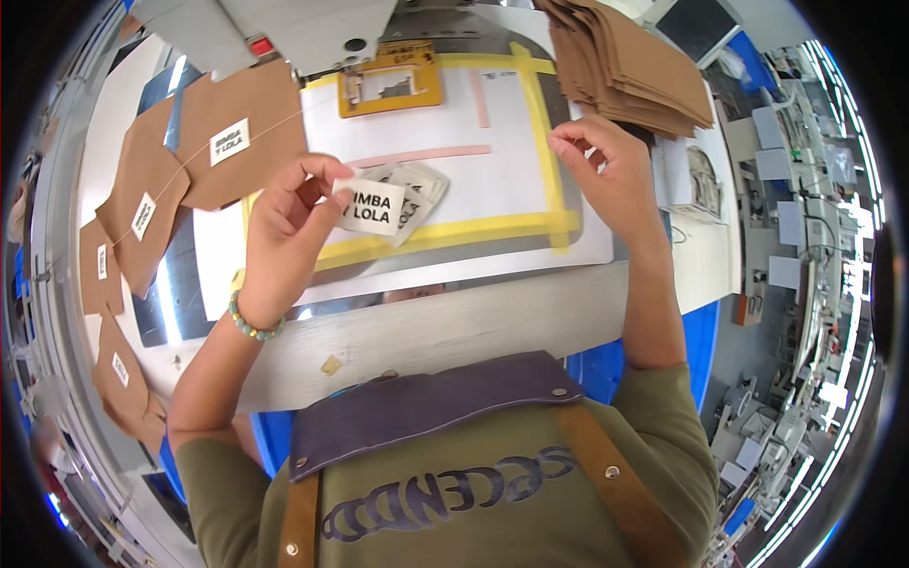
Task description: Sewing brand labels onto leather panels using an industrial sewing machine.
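My left hand (292,222) pinches a white fabric label (374,220) with black print between thumb and fingers. Several similar labels (431,182) lie overlapping just behind it on the white work sheet (407,137). To the right, my right hand (611,170) is raised by the yellow tape (542,133), thumb and forefinger drawn together; whether anything small is between them cannot be made out. Beyond both hands a yellow clamp frame (390,106) sits beneath the sewing machine head (275,33).
Brown fabric pieces (270,90) bearing white labels trail down the left side, with a thread crossing them. A thick stack of plain brown pieces (630,62) rests at the back right, near a small box (699,185) of labels. The pale table edge (454,317) runs before my body.
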Action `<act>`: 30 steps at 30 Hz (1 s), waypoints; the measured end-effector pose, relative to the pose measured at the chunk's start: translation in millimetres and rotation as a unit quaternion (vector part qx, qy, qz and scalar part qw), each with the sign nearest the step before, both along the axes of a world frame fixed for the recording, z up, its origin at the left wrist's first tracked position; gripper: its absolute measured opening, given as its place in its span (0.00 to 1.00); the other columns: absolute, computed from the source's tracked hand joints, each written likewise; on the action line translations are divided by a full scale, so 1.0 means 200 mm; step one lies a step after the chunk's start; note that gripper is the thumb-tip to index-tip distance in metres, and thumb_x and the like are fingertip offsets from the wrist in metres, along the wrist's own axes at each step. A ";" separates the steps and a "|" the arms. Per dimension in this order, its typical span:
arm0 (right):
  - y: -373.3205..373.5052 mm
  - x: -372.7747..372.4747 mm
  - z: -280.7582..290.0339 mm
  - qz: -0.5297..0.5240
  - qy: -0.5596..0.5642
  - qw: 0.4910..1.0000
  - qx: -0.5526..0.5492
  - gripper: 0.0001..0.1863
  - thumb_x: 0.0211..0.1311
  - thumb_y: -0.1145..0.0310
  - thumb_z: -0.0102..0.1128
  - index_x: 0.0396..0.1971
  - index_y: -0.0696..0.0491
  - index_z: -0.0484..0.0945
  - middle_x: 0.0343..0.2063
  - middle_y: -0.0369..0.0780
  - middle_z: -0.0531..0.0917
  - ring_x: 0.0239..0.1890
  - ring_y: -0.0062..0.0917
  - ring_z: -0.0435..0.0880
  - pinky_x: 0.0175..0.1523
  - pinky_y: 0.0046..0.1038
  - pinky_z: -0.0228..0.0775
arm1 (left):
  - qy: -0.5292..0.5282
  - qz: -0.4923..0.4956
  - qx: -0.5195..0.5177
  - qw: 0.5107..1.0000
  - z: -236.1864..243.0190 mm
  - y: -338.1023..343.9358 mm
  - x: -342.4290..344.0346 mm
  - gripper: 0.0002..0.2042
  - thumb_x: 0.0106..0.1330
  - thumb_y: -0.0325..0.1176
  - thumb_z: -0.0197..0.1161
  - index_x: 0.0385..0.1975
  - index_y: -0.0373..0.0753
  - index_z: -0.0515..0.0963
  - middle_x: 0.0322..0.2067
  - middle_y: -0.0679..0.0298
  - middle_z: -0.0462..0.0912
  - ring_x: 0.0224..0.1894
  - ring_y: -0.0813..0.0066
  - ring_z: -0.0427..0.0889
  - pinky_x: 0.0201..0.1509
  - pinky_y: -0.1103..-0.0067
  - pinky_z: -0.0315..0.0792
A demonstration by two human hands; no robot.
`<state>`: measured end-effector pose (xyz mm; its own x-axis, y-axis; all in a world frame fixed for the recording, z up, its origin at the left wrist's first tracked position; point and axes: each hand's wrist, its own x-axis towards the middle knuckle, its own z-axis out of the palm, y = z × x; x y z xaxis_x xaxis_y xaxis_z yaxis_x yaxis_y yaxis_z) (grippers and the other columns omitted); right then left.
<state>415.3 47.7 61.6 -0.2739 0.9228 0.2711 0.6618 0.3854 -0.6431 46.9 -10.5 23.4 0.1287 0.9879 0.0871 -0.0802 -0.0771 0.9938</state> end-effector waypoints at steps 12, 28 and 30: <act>0.28 0.36 0.14 -0.177 -0.184 0.935 0.247 0.11 0.72 0.64 0.71 0.48 0.53 0.90 0.44 0.38 0.92 0.45 0.33 0.91 0.47 0.34 0.83 | 0.415 -0.070 0.205 0.884 -0.06 -0.02 0.08 0.31 0.63 0.30 0.78 0.69 0.40 0.80 0.77 0.53 0.73 0.83 0.47 0.63 0.82 0.56 0.62; 0.39 0.41 0.12 -0.099 -0.307 0.892 0.318 0.12 0.68 0.65 0.73 0.49 0.50 0.90 0.44 0.37 0.91 0.47 0.38 0.91 0.51 0.37 0.84 | 0.390 -0.057 0.260 0.882 -0.02 0.05 0.05 0.27 0.65 0.30 0.77 0.65 0.38 0.82 0.74 0.54 0.77 0.78 0.43 0.70 0.78 0.57 0.70; 0.42 0.43 0.12 -0.104 -0.301 0.893 0.318 0.12 0.68 0.65 0.73 0.50 0.50 0.90 0.45 0.37 0.91 0.47 0.38 0.91 0.51 0.37 0.83 | 0.386 -0.058 0.256 0.884 0.00 0.05 0.05 0.27 0.64 0.26 0.76 0.66 0.38 0.82 0.74 0.54 0.77 0.78 0.45 0.70 0.80 0.57 0.68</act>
